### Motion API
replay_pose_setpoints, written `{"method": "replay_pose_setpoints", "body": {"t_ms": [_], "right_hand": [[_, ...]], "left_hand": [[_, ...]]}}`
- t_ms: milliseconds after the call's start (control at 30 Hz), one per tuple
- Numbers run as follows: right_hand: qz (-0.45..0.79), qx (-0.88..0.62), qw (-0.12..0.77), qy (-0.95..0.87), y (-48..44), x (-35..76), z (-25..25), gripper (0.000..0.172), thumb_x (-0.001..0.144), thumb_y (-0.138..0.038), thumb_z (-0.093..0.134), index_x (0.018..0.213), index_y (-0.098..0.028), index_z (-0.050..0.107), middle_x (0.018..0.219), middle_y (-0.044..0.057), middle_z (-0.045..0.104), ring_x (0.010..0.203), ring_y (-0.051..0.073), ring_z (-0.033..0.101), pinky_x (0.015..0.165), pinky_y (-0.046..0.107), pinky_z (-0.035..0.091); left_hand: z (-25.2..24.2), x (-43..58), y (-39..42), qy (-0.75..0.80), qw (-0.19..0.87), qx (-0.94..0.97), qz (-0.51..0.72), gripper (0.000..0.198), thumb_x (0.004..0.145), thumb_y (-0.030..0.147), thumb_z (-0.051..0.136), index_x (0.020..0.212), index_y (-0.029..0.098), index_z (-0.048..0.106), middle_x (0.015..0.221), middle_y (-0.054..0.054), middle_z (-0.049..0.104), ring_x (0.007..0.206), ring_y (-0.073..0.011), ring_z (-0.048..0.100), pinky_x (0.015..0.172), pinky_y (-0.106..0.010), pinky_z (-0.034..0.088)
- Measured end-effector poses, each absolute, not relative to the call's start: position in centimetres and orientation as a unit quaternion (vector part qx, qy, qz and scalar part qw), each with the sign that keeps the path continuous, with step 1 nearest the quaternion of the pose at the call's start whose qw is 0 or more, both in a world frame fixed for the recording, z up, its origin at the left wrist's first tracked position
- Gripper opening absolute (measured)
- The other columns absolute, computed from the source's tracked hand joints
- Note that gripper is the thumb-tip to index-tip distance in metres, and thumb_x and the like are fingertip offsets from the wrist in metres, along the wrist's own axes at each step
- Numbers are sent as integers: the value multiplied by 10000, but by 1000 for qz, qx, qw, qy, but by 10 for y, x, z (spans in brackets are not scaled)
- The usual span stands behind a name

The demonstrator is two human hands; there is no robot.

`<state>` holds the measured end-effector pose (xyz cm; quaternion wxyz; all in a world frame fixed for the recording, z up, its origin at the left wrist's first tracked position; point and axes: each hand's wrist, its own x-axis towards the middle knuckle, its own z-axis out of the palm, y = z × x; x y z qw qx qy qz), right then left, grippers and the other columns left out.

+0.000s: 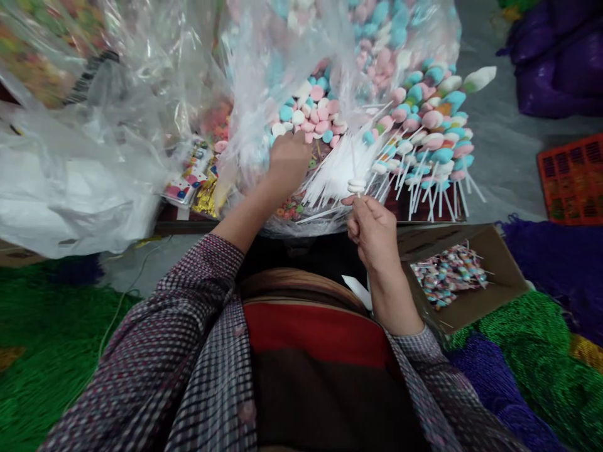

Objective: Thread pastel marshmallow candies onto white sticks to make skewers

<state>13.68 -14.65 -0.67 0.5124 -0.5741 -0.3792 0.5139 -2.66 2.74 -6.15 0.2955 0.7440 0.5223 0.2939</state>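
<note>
White discs (357, 186) sit on a thin stick that my right grip (374, 223) pinches between thumb and forefinger just beneath them, by the near edge of the counter (202, 224). My left grip (291, 160) is at the near side of a pile of pink, blue and white pieces (318, 113) in clear plastic; its fingertips are hidden, so I cannot tell whether it is closed on one. Just beyond the discs lies a fanned heap of loose white sticks (342, 163). Right of that, filled skewers (433, 135) are stacked, bare ends pointing near. Small coloured rings (289, 210) show just right of my left forearm. Further left are gold tinsel (206, 198) and a white plastic bag (70, 182). Near right, a cardboard box (502, 270) holds small wrapped sticks (450, 273); beyond it are an orange crate (572, 179) and, farther, a purple bundle (560, 59).
</note>
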Motion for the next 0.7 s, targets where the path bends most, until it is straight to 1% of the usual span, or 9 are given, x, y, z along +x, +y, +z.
{"method": "replay_pose_setpoints", "body": {"t_ms": [100, 167, 267, 333, 400, 500, 600, 700], "right_hand": [[510, -578, 521, -367, -149, 140, -7, 382, 883, -600, 696, 876, -219, 664, 456, -118, 382, 389, 56, 267, 395, 216, 180], [511, -575, 526, -363, -150, 140, -8, 367, 888, -583, 697, 875, -217, 667, 454, -118, 388, 389, 55, 267, 397, 214, 181], [515, -569, 532, -358, -150, 140, -9, 359, 892, -574, 699, 879, -216, 673, 453, -118, 400, 390, 54, 269, 399, 213, 183], [516, -566, 536, -356, -149, 140, -10, 367, 888, -581, 704, 872, -216, 672, 449, -120, 401, 388, 53, 268, 399, 212, 182], [516, -561, 540, -357, -149, 139, -11, 372, 888, -585, 708, 866, -216, 671, 449, -120, 400, 388, 53, 273, 400, 210, 188], [514, -558, 540, -365, -149, 139, -12, 375, 898, -589, 702, 870, -216, 671, 454, -120, 395, 391, 52, 282, 405, 206, 202], [509, -561, 538, -371, -150, 139, -13, 385, 906, -599, 688, 870, -216, 670, 456, -121, 387, 394, 52, 283, 411, 206, 211], [503, -566, 531, -380, -151, 140, -15, 393, 903, -604, 684, 873, -213, 676, 462, -118, 391, 403, 55, 296, 422, 209, 219]], "left_hand": [[-58, -27, 33, 526, 260, 772, 243, 135, 853, 160, 586, 780, 188, 697, 1091, -220, 672, 1231, -427, 542, 1164, -640, 291], [-55, -30, 35, 540, 240, 776, 221, 146, 844, 139, 578, 786, 181, 705, 1071, -215, 670, 1176, -409, 569, 1144, -622, 318], [-54, -34, 34, 535, 243, 778, 224, 155, 855, 188, 575, 819, 197, 725, 1043, -200, 672, 1106, -384, 600, 1098, -583, 371], [-58, -34, 32, 516, 266, 777, 244, 142, 847, 226, 594, 835, 198, 732, 1007, -192, 675, 1124, -386, 600, 1101, -559, 376], [-62, -31, 31, 505, 270, 783, 246, 141, 832, 223, 604, 863, 181, 735, 983, -186, 680, 1175, -386, 593, 1131, -535, 356], [-66, -27, 32, 494, 241, 810, 205, 153, 838, 199, 592, 893, 155, 728, 965, -171, 682, 1188, -376, 594, 1149, -528, 344], [-64, -24, 30, 476, 208, 838, 169, 140, 865, 199, 576, 854, 150, 706, 964, -175, 685, 1151, -370, 614, 1122, -531, 378], [-59, -24, 19, 466, 169, 846, 194, 131, 876, 163, 546, 845, 146, 673, 993, -173, 695, 1138, -346, 631, 1089, -506, 422]]}}
